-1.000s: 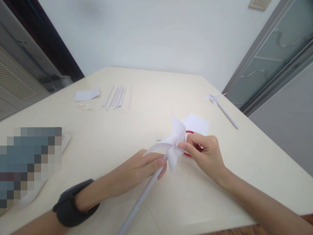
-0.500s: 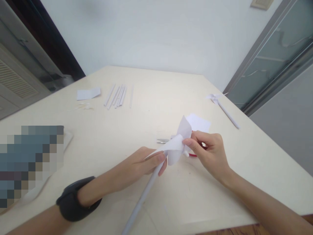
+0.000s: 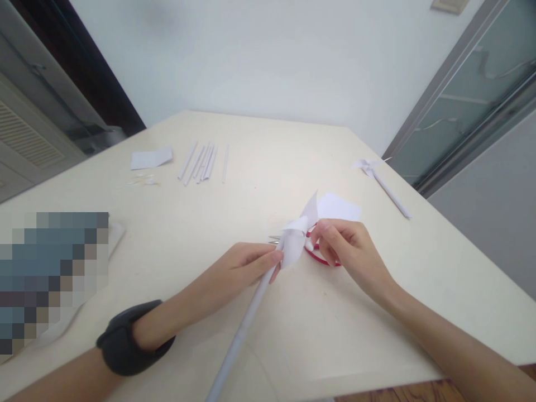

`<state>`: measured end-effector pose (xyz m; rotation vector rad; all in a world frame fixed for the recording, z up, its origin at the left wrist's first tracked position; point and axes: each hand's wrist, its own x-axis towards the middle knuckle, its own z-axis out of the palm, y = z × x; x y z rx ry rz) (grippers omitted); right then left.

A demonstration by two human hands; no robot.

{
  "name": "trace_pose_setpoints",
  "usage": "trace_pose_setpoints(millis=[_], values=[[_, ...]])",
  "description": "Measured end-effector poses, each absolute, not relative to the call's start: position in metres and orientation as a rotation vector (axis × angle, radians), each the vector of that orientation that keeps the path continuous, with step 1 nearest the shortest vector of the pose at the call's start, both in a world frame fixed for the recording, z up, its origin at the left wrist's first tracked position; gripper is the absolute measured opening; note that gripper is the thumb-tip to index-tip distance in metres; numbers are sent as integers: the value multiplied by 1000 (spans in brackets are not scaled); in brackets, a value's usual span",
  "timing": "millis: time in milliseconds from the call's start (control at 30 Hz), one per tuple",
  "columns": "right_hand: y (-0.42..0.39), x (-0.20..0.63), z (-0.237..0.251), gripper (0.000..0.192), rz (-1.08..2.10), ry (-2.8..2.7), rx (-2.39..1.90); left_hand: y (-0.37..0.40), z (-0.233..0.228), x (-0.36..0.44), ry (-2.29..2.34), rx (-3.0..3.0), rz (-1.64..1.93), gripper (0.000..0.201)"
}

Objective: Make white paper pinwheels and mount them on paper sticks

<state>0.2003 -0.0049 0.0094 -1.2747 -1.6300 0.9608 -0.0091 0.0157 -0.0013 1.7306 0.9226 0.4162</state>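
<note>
A white paper pinwheel point(image 3: 294, 245) tops a long rolled-paper stick point(image 3: 247, 324) that slants toward the lower edge. My left hand point(image 3: 247, 265) is closed around this stick just under the blades. Close to the pinwheel's right side, my right hand point(image 3: 345, 243) has its thumb and fingers curled together; whether anything is between the fingertips is hidden. A small white tip point(image 3: 309, 244) sticks out at the pinwheel's hub, beside those fingertips. Beneath the pinwheel and the right hand lie scissors with red handles point(image 3: 320, 258), partly covered.
A sheet of white paper point(image 3: 339, 206) lies behind the right hand. Another pinwheel point(image 3: 389, 192) rests at the right edge. Farther back on the left are several paper tubes point(image 3: 205, 163), a folded paper point(image 3: 151, 158) and cotton swabs point(image 3: 144, 180). A pixelated object point(image 3: 50, 268) sits at left.
The pinwheel's blades have turned and now look narrower. My right fingertips have come off the blade they touched and curled, and more of the red handles shows.
</note>
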Motion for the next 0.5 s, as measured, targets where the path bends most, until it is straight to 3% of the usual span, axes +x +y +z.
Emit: trace_pose_setpoints(millis=[233,500], values=[[-2,198,8,19,1102,-1632,-1281,16,1,-7,1032,1710,471,40],[-5,199,13,20,931,-1712,-1349,14,3,-8,1052,1755,504,40]])
